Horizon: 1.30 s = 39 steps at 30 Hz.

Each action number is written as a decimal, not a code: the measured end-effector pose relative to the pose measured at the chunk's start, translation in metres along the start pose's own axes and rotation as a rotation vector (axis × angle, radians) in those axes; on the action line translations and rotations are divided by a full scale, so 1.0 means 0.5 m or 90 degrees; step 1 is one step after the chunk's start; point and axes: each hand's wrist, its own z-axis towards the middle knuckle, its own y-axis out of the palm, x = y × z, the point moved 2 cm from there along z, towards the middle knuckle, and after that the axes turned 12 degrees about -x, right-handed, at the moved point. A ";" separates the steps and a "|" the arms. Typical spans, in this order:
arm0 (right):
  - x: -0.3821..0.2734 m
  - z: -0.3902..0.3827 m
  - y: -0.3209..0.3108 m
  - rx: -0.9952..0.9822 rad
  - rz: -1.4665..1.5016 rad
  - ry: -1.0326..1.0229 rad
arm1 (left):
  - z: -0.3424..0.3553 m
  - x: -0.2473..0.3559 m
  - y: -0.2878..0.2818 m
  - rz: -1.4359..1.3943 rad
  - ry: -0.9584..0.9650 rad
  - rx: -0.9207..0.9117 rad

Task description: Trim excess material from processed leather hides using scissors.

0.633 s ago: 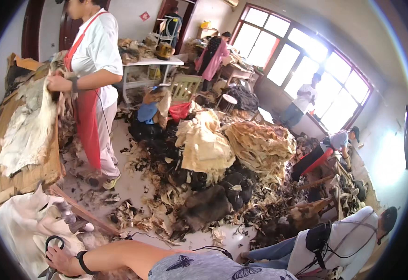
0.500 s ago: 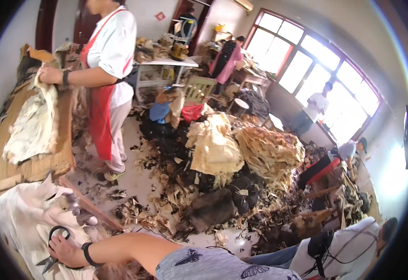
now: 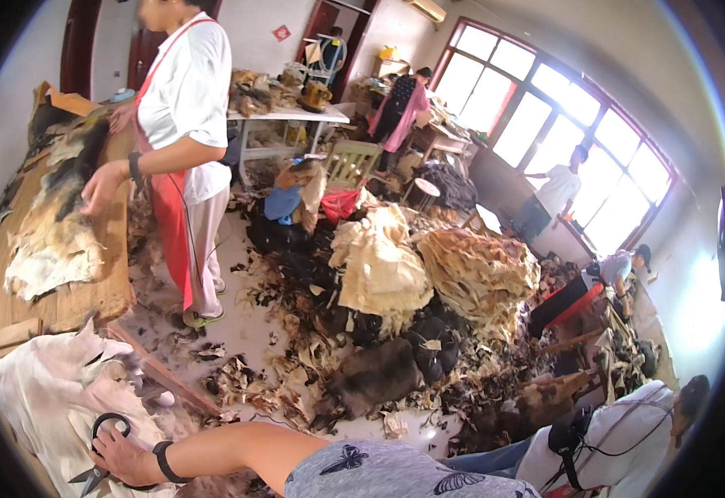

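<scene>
Black-handled scissors [image 3: 101, 448] sit gripped in the left hand [image 3: 122, 456] on the pale hide [image 3: 47, 390]; best kept low, cutting steadily.

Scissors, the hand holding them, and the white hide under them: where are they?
scissors [image 3: 101, 440]: head view, on the black handle loop.
left hand [image 3: 122, 456]: head view, middle of the hand.
white hide [image 3: 47, 390]: head view, on its bare upper part.

Left hand [image 3: 122, 455]: low left of view, arm reaching leftward across the body, fingers curled shut, dark band on wrist, patterned grey sleeve at upper arm. Right hand: out of view.
</scene>
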 end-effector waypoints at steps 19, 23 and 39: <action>0.000 0.014 0.033 -0.006 0.032 -0.002 | 0.012 -0.011 -0.005 -0.025 -0.025 -0.026; -0.006 0.018 0.024 -0.028 0.039 0.001 | 0.013 -0.022 -0.014 -0.046 -0.019 -0.019; -0.001 0.016 0.030 -0.021 0.042 -0.019 | 0.004 -0.015 -0.006 -0.042 -0.034 -0.006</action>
